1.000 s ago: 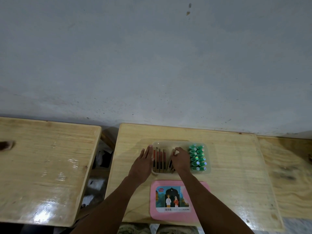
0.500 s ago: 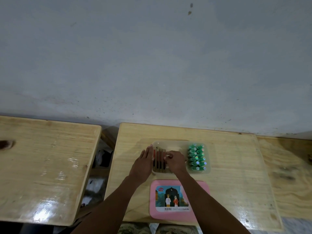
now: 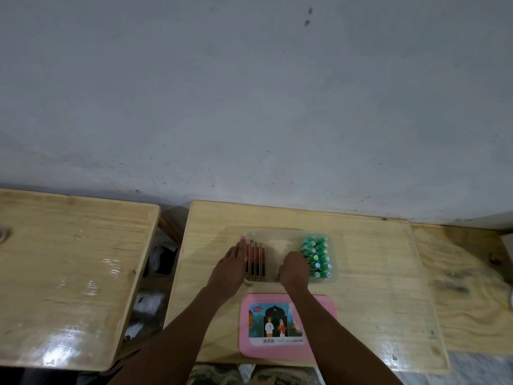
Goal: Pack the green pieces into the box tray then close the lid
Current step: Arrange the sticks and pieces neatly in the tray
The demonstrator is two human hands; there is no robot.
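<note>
Nearest the body, flat pink plastic lid (image 3: 319, 326): light, stiff, best gripped by long edges. Beyond, clear plastic box tray (image 3: 288, 234) holding small green pieces (image 3: 316, 255), right end; light, prone to toppling. Left hand (image 3: 229, 269) flat against tray side, fingers extended; right hand (image 3: 294, 269) curled, hold unclear.

tray (image 3: 288, 233) centre: bare gap | 3 o'clock: green pieces (image 3: 316, 254) block | 9 o'clock: dark slats (image 3: 256, 259) | 6 o'clock: pink lid (image 3: 319, 304)
</note>
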